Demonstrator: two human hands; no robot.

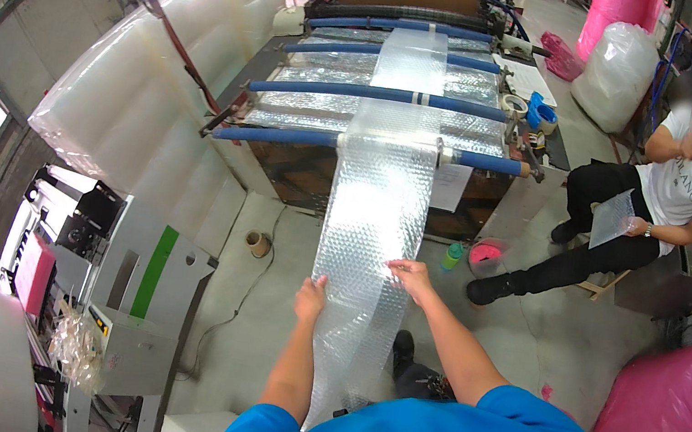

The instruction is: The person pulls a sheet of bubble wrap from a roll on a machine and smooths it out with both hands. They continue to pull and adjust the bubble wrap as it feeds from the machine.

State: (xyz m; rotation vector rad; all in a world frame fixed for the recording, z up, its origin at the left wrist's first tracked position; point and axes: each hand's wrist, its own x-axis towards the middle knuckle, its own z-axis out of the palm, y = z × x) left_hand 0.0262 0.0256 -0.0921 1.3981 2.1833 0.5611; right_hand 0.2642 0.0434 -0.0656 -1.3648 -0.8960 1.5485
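A long clear strip of bubble wrap [379, 199] comes off the machine's front roller and hangs down toward my body. My left hand [310, 299] is closed on its left edge, thumb and fingers over the rim. A little farther up, on the right edge, my right hand [411, 279] pinches the strip between thumb and fingers. Between both hands the wrap lies fairly flat and shiny. Its lower end drops past my body and is partly hidden.
The machine's blue rollers [276, 137] lie ahead. Tape rolls [514, 105] rest on its right side. A seated person [660, 193] at right holds a small bubble-wrap piece [614, 219]. A green bottle [453, 255] and pink tub [485, 255] stand on the floor. Another machine [150, 302] is at left.
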